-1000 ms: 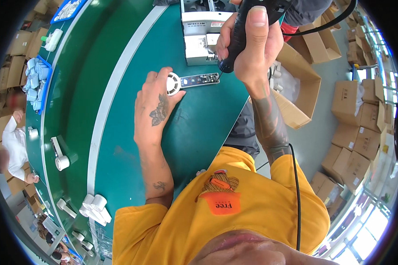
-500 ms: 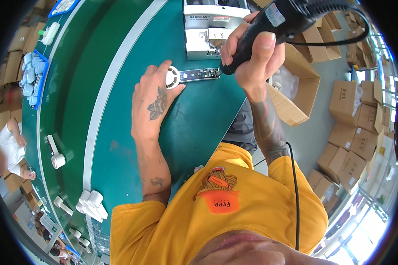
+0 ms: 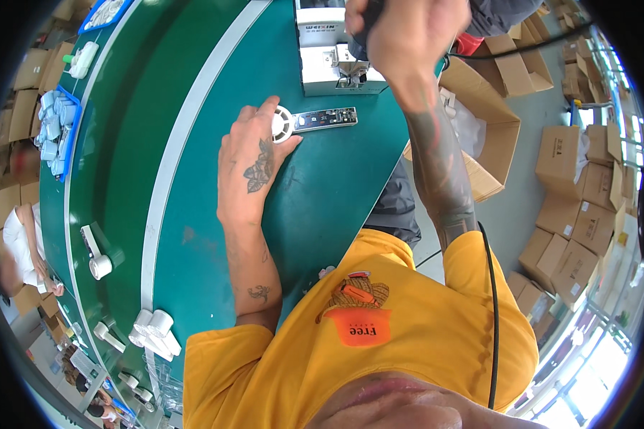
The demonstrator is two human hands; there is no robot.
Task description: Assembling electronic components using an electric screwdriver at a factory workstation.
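- Left hand (image 3: 249, 163): thumb and fingers pinch the round white head (image 3: 282, 124) of the device.
- Device (image 3: 329, 119): lies on the table (image 3: 322, 193), in front of the machine (image 3: 336, 66) and apart from it. The exposed circuit board points right.
- Right hand (image 3: 416, 39): motion-blurred; fingers are wrapped around the black tool (image 3: 360, 44), away from the device.
- Tool: overlaps the machine in view; contact cannot be told.
- White parts (image 3: 157, 333): grouped at the table's left edge.
- Open carton (image 3: 504, 139): right of the table.
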